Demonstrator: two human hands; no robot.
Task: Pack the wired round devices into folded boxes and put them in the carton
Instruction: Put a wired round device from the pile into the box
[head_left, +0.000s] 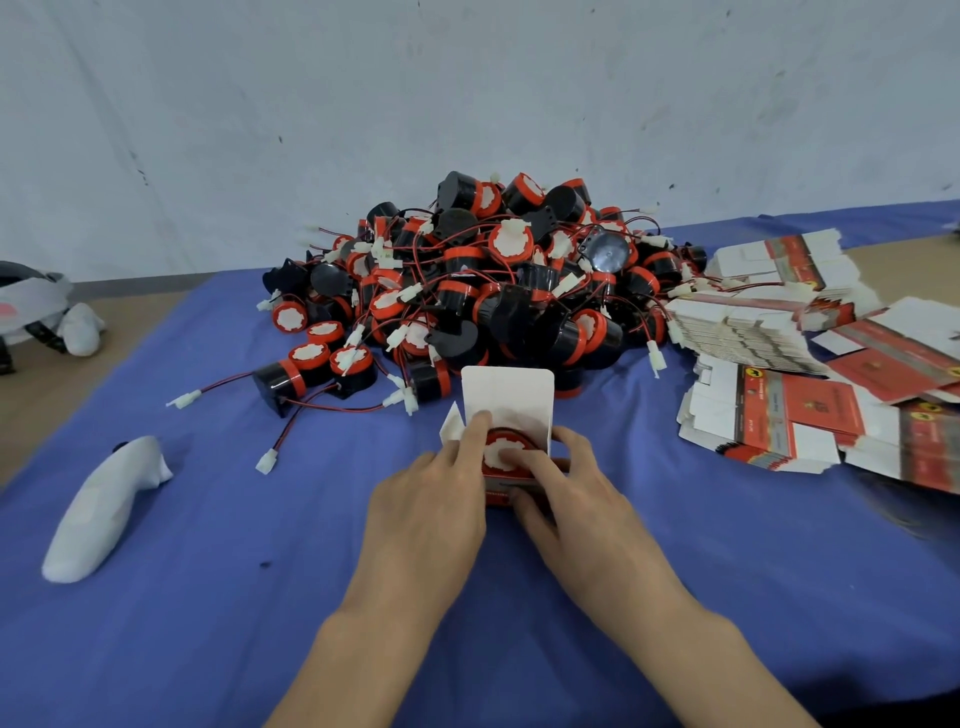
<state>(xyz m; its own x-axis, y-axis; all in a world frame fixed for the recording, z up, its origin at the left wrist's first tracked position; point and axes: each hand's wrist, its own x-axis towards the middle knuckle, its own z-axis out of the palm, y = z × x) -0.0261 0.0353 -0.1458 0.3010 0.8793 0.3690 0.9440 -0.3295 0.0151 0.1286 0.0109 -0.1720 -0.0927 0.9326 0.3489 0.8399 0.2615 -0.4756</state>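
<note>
A small red and white box stands on the blue cloth in front of me, its white top flap upright. Inside it sits a round device with a red rim and white face. My left hand holds the box's left side, with a finger on the device. My right hand grips the box's right side and front, its forefinger pressing the device's white face. Behind the box lies a big pile of wired round devices, black with red bands and white plugs.
Stacks of flat, unfolded red and white boxes lie at the right. A white controller rests on the blue cloth at the left, a headset farther back left. A pale wall stands behind. No carton is in view.
</note>
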